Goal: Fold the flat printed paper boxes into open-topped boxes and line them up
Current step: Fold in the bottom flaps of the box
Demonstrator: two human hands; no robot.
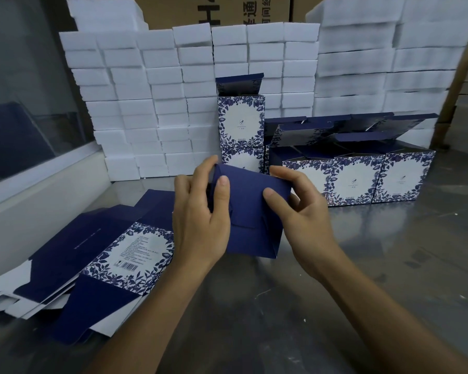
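The head view is filled at its centre by a dark blue paper box (250, 211), held above the table (362, 265) with its matte, plain-blue bottom turned toward the camera, where a tucked flap seam can be seen. The box is gripped from the left by the left hand (200, 220), whose thumb is pressed flat on the blue panel while the fingers are curled round the far edge. It is gripped from the right by the right hand (297, 209), whose thumb is laid on the panel and whose fingers are wrapped over the top right corner. To the near left, a loose pile of flat boxes (97, 255) is spread on the table, with blue panels, white undersides and a floral-bordered label with a barcode showing. To the far right, a row of folded boxes (362, 179) is stood with flaps open, printed with blue leaves round white centres. Just behind the held box, two stacked boxes (241, 130) are set upright. Behind everything, a wall of white foam blocks (146, 103) is stacked, rough-textured and rectangular. The table surface is seen to be grey, glossy and scuffed.
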